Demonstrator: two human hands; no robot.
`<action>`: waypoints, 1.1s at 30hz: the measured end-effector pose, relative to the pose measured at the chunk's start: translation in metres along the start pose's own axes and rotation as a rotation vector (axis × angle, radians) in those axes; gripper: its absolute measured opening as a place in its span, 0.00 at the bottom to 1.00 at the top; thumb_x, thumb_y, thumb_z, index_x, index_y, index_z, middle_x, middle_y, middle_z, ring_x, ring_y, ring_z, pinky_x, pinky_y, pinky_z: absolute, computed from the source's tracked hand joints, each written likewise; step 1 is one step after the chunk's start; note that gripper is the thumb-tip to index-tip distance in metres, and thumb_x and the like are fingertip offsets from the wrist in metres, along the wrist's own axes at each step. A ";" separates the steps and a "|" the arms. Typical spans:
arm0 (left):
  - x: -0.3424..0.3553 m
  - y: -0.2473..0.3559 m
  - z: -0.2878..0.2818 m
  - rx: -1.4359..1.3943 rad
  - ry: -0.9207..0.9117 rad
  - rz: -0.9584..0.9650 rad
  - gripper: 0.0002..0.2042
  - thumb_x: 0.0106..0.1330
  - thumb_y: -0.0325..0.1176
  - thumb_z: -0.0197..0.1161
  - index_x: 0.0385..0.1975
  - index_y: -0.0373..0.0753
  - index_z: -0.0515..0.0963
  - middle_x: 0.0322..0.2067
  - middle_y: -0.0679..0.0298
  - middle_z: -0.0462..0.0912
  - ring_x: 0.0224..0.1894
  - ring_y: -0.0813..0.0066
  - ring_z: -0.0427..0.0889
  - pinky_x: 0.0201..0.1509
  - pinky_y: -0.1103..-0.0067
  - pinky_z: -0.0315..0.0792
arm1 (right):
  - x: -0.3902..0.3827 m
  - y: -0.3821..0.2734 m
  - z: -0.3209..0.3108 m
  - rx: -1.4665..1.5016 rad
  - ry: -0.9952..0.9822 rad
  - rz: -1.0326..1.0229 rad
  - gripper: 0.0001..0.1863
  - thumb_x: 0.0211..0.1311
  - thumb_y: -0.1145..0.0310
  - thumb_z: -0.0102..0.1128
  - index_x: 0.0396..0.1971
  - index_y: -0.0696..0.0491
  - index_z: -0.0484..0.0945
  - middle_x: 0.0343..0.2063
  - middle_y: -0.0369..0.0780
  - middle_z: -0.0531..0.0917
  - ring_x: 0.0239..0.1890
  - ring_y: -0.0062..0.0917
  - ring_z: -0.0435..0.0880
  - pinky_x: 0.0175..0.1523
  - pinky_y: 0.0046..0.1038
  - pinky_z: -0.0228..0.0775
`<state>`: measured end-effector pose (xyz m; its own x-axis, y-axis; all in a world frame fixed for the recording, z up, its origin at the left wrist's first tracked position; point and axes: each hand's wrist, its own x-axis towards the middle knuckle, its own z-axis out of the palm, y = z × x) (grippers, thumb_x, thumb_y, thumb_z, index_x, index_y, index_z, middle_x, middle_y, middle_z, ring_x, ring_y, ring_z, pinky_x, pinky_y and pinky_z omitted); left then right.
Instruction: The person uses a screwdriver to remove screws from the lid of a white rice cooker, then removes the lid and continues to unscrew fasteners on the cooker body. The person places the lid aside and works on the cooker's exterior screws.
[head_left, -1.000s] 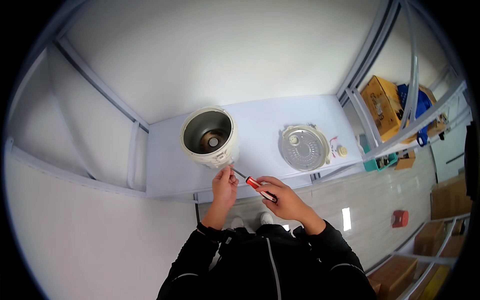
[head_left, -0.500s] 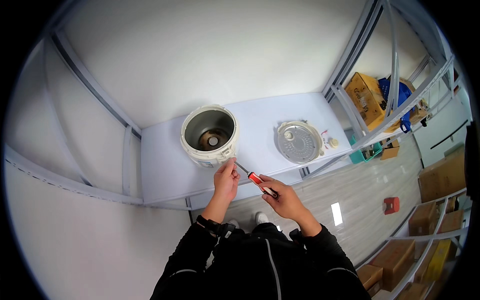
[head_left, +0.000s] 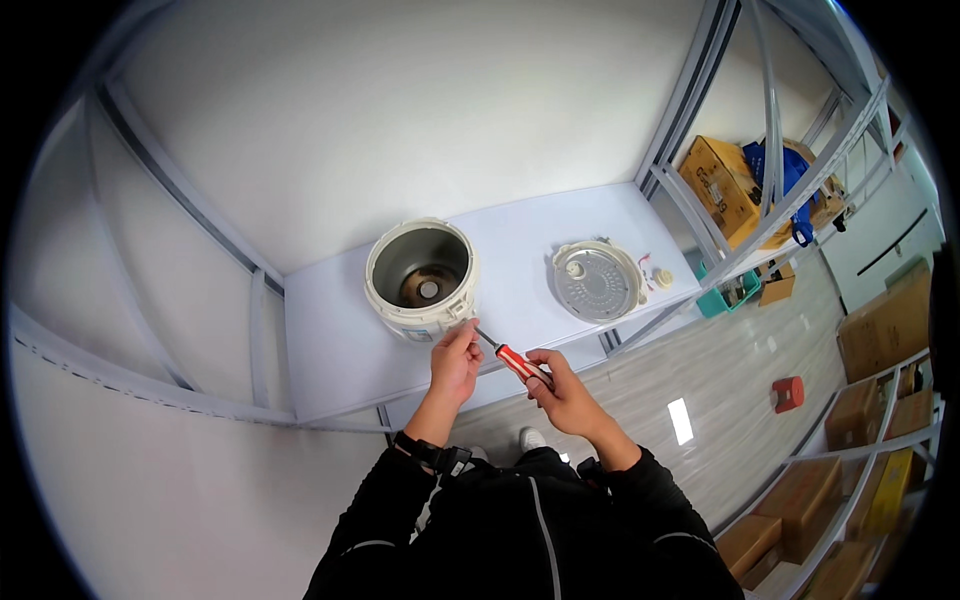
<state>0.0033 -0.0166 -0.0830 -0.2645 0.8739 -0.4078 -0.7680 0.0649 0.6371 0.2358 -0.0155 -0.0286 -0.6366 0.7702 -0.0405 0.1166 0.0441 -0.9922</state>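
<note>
A white rice cooker body (head_left: 420, 275), without its lid, stands on the pale tabletop (head_left: 520, 225); its grey inside has a brown-stained bottom. My right hand (head_left: 568, 397) is closed round the handle end of a red and white screwdriver (head_left: 518, 362). The metal shaft points up and left toward the cooker's front right side. My left hand (head_left: 456, 362) pinches near the shaft's tip, close against the cooker's lower wall. My fingers hide the tip, so what it touches cannot be seen. Right of the cooker lies a round lid part (head_left: 598, 281) with a perforated metal plate.
Beside the lid part is a small cream-coloured piece (head_left: 663, 278). Metal frame posts (head_left: 700, 95) rise at the table's ends. At right are a yellow carton (head_left: 722, 190), a teal bin (head_left: 728, 295), a red stool (head_left: 788, 394) and shelves of boxes (head_left: 800, 500).
My right hand has shifted slightly on the screwdriver handle, and its fingers are placed differently. My left hand stays by the cooker's wall. The whole view has tilted a little.
</note>
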 end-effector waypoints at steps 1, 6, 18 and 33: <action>0.001 0.000 -0.001 0.020 -0.016 -0.021 0.10 0.78 0.36 0.68 0.52 0.40 0.85 0.30 0.76 0.79 0.30 0.85 0.75 0.39 0.80 0.72 | 0.000 0.003 0.001 0.022 0.006 0.006 0.22 0.82 0.71 0.55 0.70 0.53 0.63 0.54 0.38 0.75 0.40 0.19 0.78 0.44 0.24 0.74; -0.010 0.005 0.007 0.065 -0.070 -0.076 0.12 0.78 0.35 0.67 0.56 0.41 0.84 0.38 0.73 0.85 0.36 0.81 0.81 0.45 0.77 0.76 | -0.001 -0.003 0.010 0.126 0.074 0.146 0.21 0.84 0.67 0.52 0.69 0.55 0.62 0.45 0.38 0.75 0.34 0.19 0.78 0.38 0.23 0.74; 0.000 0.003 -0.007 0.122 -0.075 -0.084 0.07 0.76 0.38 0.71 0.42 0.42 0.83 0.38 0.68 0.88 0.36 0.82 0.83 0.40 0.80 0.76 | -0.010 -0.011 0.021 -0.360 0.221 -0.208 0.26 0.76 0.67 0.67 0.67 0.56 0.69 0.47 0.41 0.79 0.35 0.20 0.81 0.41 0.27 0.78; -0.005 0.010 -0.005 0.226 -0.173 -0.086 0.10 0.78 0.37 0.68 0.49 0.38 0.83 0.44 0.64 0.89 0.39 0.80 0.85 0.45 0.79 0.80 | -0.010 -0.023 0.032 -0.031 0.243 0.221 0.23 0.82 0.63 0.57 0.68 0.57 0.67 0.43 0.42 0.83 0.30 0.21 0.83 0.33 0.23 0.75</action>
<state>-0.0058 -0.0231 -0.0784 -0.0856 0.9286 -0.3611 -0.6289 0.2307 0.7424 0.2153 -0.0450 -0.0090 -0.3927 0.8926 -0.2216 0.2575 -0.1247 -0.9582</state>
